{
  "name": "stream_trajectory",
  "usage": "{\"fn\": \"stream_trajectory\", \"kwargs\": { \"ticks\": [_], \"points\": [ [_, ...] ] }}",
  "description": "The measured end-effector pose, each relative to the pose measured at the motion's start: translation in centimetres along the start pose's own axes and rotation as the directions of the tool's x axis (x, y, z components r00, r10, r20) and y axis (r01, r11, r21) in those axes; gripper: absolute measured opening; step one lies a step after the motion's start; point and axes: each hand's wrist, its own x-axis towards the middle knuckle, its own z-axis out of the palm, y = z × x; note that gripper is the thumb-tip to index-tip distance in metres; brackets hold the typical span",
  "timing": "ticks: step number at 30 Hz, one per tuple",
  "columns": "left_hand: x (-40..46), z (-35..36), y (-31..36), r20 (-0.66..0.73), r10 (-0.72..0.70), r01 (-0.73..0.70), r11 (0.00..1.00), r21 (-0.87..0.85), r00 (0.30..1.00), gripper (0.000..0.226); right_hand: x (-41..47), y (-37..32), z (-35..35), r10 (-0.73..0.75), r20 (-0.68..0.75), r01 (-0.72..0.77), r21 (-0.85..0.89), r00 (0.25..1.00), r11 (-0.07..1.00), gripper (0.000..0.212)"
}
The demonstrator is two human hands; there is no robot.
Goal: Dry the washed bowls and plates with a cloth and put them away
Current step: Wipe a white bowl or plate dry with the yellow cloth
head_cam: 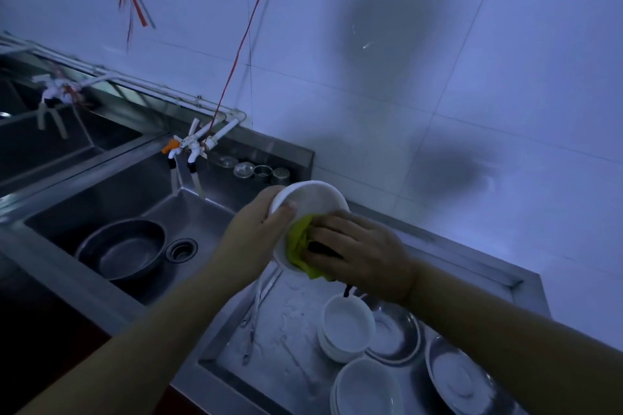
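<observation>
At the far left a dark metal basin (123, 248) sits in the steel sink (101, 192), just beside the round drain (181, 250), with white taps (192, 145) above the sink's back edge. Moving right, the left hand (259, 229) grips a white bowl (308, 209) by its rim, thumb curled over the edge and fingers behind it, holding it tilted above the wet steel desk (269, 330). The right hand (357, 253) presses a yellow-green cloth (300, 246) into the bowl's lower part, fingers bent around the bunched fabric (something dark shows under the fingers, too unclear to name). Below the hands, metal tongs (256, 310) lie on the desk. Further right stand a stack of white bowls (347, 327), another white stack (367, 387) near the bottom edge, and shallow metal plates (397, 337) beside them.
</observation>
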Motion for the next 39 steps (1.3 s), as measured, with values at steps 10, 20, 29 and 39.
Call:
{"fn": "stream_trajectory", "kwargs": {
  "ticks": [10, 20, 29, 39],
  "points": [
    [0.8, 3.6, 0.4, -0.125, 0.043, -0.061, 0.987, -0.148, 0.991, 0.02, 0.9, -5.3, 0.4, 0.457, -0.134, -0.462, -0.006, 0.879, 0.887, 0.017],
    [0.7, 6.5, 3.8, 0.208, -0.064, 0.097, 0.983, -0.154, 0.976, 0.02, -4.5, -2.1, -5.4, 0.3, -0.075, -0.308, -0.131, 0.951, 0.942, 0.013],
    [-3.2, 16.0, 5.7, 0.137, 0.15, -0.107, 0.953, -0.283, 0.979, 0.027, -11.0, -2.6, -10.3, 0.433, -0.122, -0.448, -0.141, 0.893, 0.883, 0.011],
    [-4.1, 26.1, 10.4, 0.288, 0.006, 0.027, 0.993, -0.112, 0.958, 0.023, -20.8, 1.5, -19.1, 0.3, -0.048, -0.304, -0.191, 0.953, 0.933, 0.011]
  ]
}}
